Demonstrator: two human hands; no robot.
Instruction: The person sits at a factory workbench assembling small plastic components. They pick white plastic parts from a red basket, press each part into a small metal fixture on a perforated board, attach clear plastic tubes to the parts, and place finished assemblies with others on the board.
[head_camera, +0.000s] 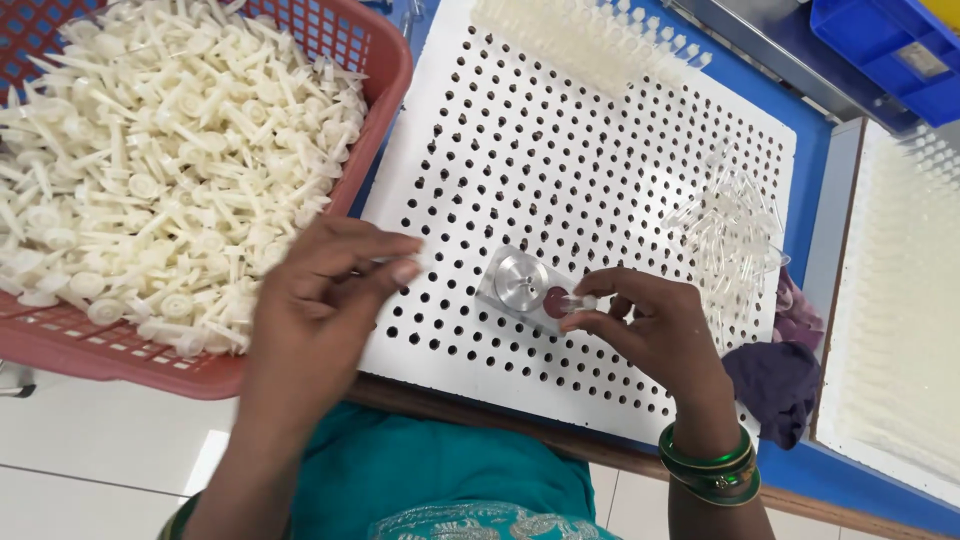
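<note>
Blue bench (812, 175) – white perforated board (560, 140), red basket (380, 60) (overhanging), purple cloth (775, 385)

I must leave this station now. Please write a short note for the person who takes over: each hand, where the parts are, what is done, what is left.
Left hand: fingers pinched, blurred; whether it holds a white plastic piece cannot be told. It is beside the red basket of white plastic pieces.
Right hand: holds a small clear tube at the metal block on the white hole board.
Done: a few rows of finished pieces stand at the board's far edge.
Left: most holes are unfilled; loose clear tubes lie to the right.
</note>
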